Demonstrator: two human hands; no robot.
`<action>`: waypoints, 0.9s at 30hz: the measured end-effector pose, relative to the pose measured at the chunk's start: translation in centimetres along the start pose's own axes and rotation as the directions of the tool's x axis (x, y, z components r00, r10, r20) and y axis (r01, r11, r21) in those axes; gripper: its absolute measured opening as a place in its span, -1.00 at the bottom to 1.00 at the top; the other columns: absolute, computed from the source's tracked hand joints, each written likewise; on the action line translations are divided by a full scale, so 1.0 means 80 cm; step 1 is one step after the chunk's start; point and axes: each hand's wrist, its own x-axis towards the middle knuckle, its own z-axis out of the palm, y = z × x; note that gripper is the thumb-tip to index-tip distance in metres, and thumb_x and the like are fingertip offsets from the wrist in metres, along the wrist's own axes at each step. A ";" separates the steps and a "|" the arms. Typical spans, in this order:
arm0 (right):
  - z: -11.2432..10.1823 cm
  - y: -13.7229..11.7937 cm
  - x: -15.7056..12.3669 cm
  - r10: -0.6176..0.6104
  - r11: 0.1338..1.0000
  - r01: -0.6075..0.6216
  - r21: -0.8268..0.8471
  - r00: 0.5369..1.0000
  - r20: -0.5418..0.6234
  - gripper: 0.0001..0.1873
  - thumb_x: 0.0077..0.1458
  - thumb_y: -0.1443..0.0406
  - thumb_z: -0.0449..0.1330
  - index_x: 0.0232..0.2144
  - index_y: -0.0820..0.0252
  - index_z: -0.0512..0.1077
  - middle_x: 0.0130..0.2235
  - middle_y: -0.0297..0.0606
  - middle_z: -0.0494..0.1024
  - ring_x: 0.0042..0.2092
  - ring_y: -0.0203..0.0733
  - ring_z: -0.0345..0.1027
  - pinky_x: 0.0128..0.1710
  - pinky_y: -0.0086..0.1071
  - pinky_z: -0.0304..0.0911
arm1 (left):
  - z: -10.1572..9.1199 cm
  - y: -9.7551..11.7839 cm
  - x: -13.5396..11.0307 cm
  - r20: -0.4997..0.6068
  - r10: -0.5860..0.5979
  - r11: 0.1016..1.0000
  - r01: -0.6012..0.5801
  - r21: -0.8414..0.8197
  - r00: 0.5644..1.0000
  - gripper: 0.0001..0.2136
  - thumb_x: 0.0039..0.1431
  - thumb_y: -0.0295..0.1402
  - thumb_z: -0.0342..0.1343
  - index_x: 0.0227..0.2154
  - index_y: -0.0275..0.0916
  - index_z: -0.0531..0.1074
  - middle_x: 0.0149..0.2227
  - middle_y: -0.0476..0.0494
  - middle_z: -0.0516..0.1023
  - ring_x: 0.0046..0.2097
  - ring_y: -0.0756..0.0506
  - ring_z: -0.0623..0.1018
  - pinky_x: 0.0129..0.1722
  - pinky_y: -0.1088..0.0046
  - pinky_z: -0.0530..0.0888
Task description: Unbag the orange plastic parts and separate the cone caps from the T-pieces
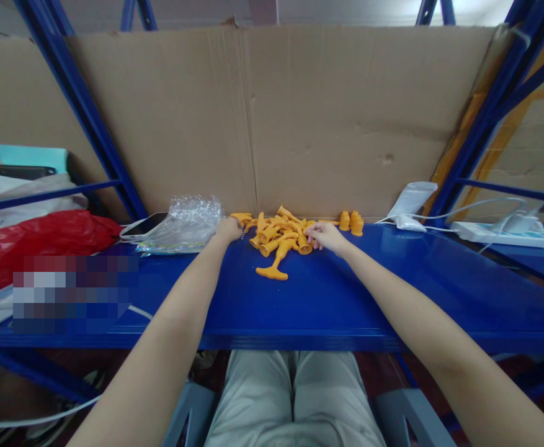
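Note:
A pile of orange plastic T-handled pieces [283,233] lies on the blue shelf top, several with hollow cup-like ends. One piece [274,272] sticks out toward me with its crossbar in front. My left hand [229,230] is at the pile's left edge, fingers pinched together; a small dark dotted strand shows beside the fingertips, too small to name. At the pile's right edge is my right hand [326,236], its fingers curled in against the orange pieces. What the right fingers hold, if anything, is hidden.
Several orange cup-shaped pieces [352,222] stand right of the pile. To the left lie clear plastic bags [185,225] and a phone [147,225]. A red bag [48,239] sits farther left. A white power strip [508,234] and cables are at right; cardboard [322,124] stands behind.

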 end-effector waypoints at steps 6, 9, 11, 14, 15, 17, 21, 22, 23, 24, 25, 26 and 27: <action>-0.001 -0.001 0.000 0.015 1.000 -0.015 -0.012 1.000 0.001 -0.77 0.16 0.50 0.12 -0.51 0.22 0.35 -0.64 -0.45 0.43 -0.69 -0.46 0.20 -0.73 -0.60 0.10 | -0.004 0.010 -0.009 -0.070 0.013 0.998 -0.018 -0.061 0.997 -0.70 0.17 -0.37 0.02 -0.13 -0.15 0.61 -0.04 -0.20 0.61 0.02 -0.23 0.56 0.01 0.32 0.47; -0.002 0.000 0.000 0.005 1.000 -0.005 -0.011 1.000 0.007 -0.78 0.15 0.49 0.15 -0.52 0.21 0.35 -0.64 -0.45 0.43 -0.69 -0.46 0.20 -0.73 -0.60 0.10 | -0.012 0.017 -0.014 -0.105 -0.006 0.992 -0.007 -0.130 0.995 -0.70 0.16 -0.36 0.08 -0.09 -0.16 0.60 0.03 -0.29 0.55 0.06 -0.31 0.53 0.04 0.20 0.46; -0.003 0.002 0.001 -0.012 1.000 0.012 -0.015 1.000 0.013 -0.79 0.13 0.46 0.17 -0.53 0.21 0.35 -0.63 -0.44 0.43 -0.68 -0.45 0.20 -0.71 -0.59 0.10 | -0.022 0.022 -0.016 -0.129 -0.015 0.983 -0.009 -0.184 0.992 -0.70 0.14 -0.35 0.12 -0.08 -0.14 0.59 0.05 -0.28 0.53 0.09 -0.33 0.50 0.06 0.16 0.45; -0.004 0.007 0.004 -0.073 0.995 0.074 -0.070 0.997 0.017 -0.81 0.11 0.43 0.16 -0.53 0.20 0.37 -0.62 -0.43 0.43 -0.64 -0.42 0.23 -0.64 -0.55 0.15 | -0.044 0.035 -0.022 -0.155 0.008 0.955 -0.054 -0.292 0.988 -0.71 0.17 -0.40 0.07 -0.08 -0.12 0.58 0.02 -0.17 0.57 0.08 -0.22 0.51 0.08 0.28 0.43; -0.004 0.008 0.005 -0.114 0.987 0.114 -0.111 0.993 0.009 -0.82 0.10 0.42 0.16 -0.53 0.20 0.38 -0.60 -0.42 0.44 -0.60 -0.40 0.25 -0.60 -0.53 0.18 | -0.053 0.042 -0.025 -0.161 0.023 0.944 -0.074 -0.321 0.987 -0.72 0.19 -0.41 0.05 -0.10 -0.14 0.58 -0.01 -0.15 0.59 0.06 -0.19 0.52 0.06 0.32 0.43; -0.003 0.010 0.007 -0.225 0.952 0.220 -0.214 0.974 0.003 -0.87 0.07 0.40 0.18 -0.51 0.21 0.42 -0.56 -0.39 0.48 -0.52 -0.36 0.30 -0.49 -0.50 0.23 | -0.069 0.057 -0.036 -0.178 0.049 0.927 -0.111 -0.359 0.983 -0.73 0.19 -0.42 0.03 -0.14 -0.20 0.59 -0.07 -0.17 0.63 -0.01 -0.15 0.56 0.00 0.39 0.44; 0.001 0.009 0.005 -0.429 0.787 0.435 -0.439 0.895 0.117 -0.91 0.05 0.34 0.19 -0.41 0.23 0.49 -0.45 -0.30 0.52 -0.40 -0.25 0.36 -0.35 -0.39 0.25 | -0.089 0.096 -0.076 -0.137 0.157 0.938 -0.192 -0.289 0.978 -0.73 0.20 -0.33 0.00 -0.29 -0.30 0.61 -0.24 -0.25 0.65 -0.16 -0.17 0.60 -0.15 0.40 0.47; 0.003 0.007 0.003 -0.474 0.726 0.487 -0.486 0.866 0.159 -0.90 0.05 0.34 0.18 -0.39 0.23 0.51 -0.41 -0.26 0.54 -0.36 -0.21 0.38 -0.30 -0.36 0.26 | -0.091 0.105 -0.088 -0.084 0.205 0.945 -0.220 -0.244 0.975 -0.70 0.20 -0.28 -0.01 -0.34 -0.31 0.61 -0.30 -0.27 0.65 -0.18 -0.19 0.60 -0.17 0.38 0.48; 0.005 0.005 0.001 -0.516 0.659 0.536 -0.528 0.832 0.202 -0.89 0.05 0.33 0.18 -0.36 0.23 0.51 -0.37 -0.21 0.56 -0.30 -0.17 0.40 -0.24 -0.32 0.27 | -0.091 0.113 -0.099 -0.011 0.237 0.954 -0.235 -0.187 0.971 -0.68 0.20 -0.23 0.00 -0.38 -0.30 0.61 -0.35 -0.27 0.64 -0.20 -0.21 0.61 -0.17 0.35 0.48; 0.007 0.004 -0.002 -0.550 0.592 0.579 -0.561 0.799 0.245 -0.87 0.06 0.33 0.18 -0.34 0.23 0.52 -0.31 -0.16 0.57 -0.24 -0.12 0.41 -0.19 -0.28 0.26 | -0.090 0.119 -0.110 0.080 0.258 0.960 -0.247 -0.130 0.963 -0.69 0.16 -0.18 0.04 -0.42 -0.28 0.61 -0.39 -0.26 0.63 -0.20 -0.24 0.62 -0.16 0.33 0.49; 0.009 0.002 -0.005 -0.571 0.530 0.614 -0.585 0.768 0.289 -0.85 0.07 0.32 0.18 -0.31 0.23 0.52 -0.27 -0.12 0.57 -0.18 -0.08 0.41 -0.14 -0.24 0.25 | -0.087 0.124 -0.119 0.188 0.279 0.960 -0.267 -0.087 0.942 -0.69 0.12 -0.14 0.09 -0.44 -0.26 0.60 -0.42 -0.26 0.63 -0.20 -0.26 0.62 -0.16 0.29 0.50; 0.012 0.000 -0.008 -0.580 0.478 0.639 -0.602 0.745 0.329 -0.84 0.08 0.32 0.16 -0.29 0.24 0.52 -0.23 -0.09 0.57 -0.14 -0.06 0.40 -0.11 -0.22 0.24 | -0.083 0.127 -0.127 0.264 0.305 0.952 -0.299 -0.064 0.915 -0.71 0.06 -0.12 0.15 -0.43 -0.25 0.60 -0.41 -0.28 0.63 -0.19 -0.29 0.62 -0.16 0.25 0.51; 0.014 -0.002 -0.011 -0.578 0.440 0.655 -0.615 0.730 0.363 -0.83 0.10 0.33 0.15 -0.28 0.24 0.52 -0.21 -0.07 0.57 -0.12 -0.04 0.40 -0.10 -0.21 0.23 | -0.079 0.129 -0.132 0.271 0.331 0.943 -0.331 -0.048 0.904 -0.75 0.02 -0.15 0.19 -0.40 -0.24 0.61 -0.36 -0.30 0.64 -0.17 -0.32 0.62 -0.15 0.22 0.51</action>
